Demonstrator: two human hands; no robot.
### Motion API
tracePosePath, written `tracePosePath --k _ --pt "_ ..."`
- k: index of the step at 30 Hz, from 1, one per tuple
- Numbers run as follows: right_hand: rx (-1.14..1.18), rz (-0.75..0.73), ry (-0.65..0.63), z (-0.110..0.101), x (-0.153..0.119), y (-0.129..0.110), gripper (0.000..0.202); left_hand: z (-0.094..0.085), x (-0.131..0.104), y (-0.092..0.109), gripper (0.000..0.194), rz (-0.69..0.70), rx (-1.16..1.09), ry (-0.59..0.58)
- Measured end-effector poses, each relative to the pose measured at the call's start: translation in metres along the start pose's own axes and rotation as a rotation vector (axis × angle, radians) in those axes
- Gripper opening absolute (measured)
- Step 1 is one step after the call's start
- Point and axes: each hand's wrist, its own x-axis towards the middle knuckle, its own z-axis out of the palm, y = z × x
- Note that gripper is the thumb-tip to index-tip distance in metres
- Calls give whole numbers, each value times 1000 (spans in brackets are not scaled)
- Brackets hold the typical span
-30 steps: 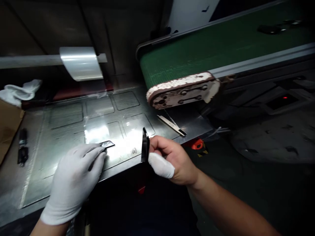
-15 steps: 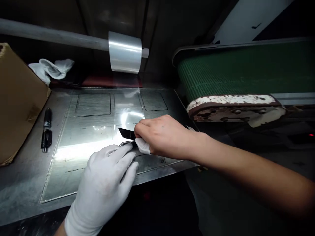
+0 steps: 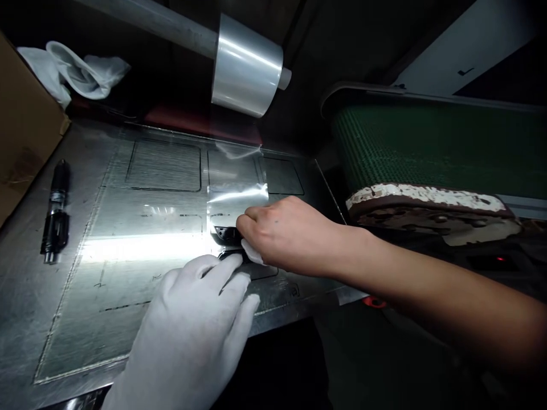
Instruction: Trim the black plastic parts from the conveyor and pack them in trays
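My left hand (image 3: 192,319), in a white glove, has its fingers bent over a small dark piece with a glossy rim (image 3: 233,254), low over the metal plate (image 3: 141,228). The fingertips hide most of that piece. Bare and closed, my right hand (image 3: 286,233) grips a flat black piece with small holes (image 3: 225,233), whose end juts out to the left. A bit of white cloth (image 3: 253,252) shows under the right fist. Clear film (image 3: 237,196) runs from the film roll (image 3: 248,65) across the plate towards both hands.
A black pen (image 3: 55,213) lies left of the plate, near a cardboard box (image 3: 25,131). A crumpled white glove (image 3: 81,71) is at the back left. On the right stands a green conveyor belt (image 3: 427,148) with a chipped white edge.
The view has shifted and tilted. The black piece in my right hand shows a pointed end earlier; now its perforated face shows, close above the dark piece at my left fingertips.
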Motion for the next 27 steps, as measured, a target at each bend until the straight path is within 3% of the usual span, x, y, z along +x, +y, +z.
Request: tracePosePath --k 6,10,14,18,21,24,27 --pt "-19 5 -22 2 3 -2 21 1 0 -1 17 6 -15 10" --pt "75 68 26 11 -13 2 19 0 -1 -2 16 -31 -61 -17" --pt "369 192 230 36 -61 4 17 -2 -3 -3 21 -63 -66 46" --pt "544 345 404 76 -124 1 14 -4 -6 -8 18 -33 -63 127" --pt "519 508 552 105 -163 0 19 0 -13 -18 16 8 -47 153" --pt "410 656 673 127 -191 3 25 7 -20 -27 26 -59 -37 156" --pt "320 834 660 147 -211 8 37 8 -22 -23 27 -148 -66 181"
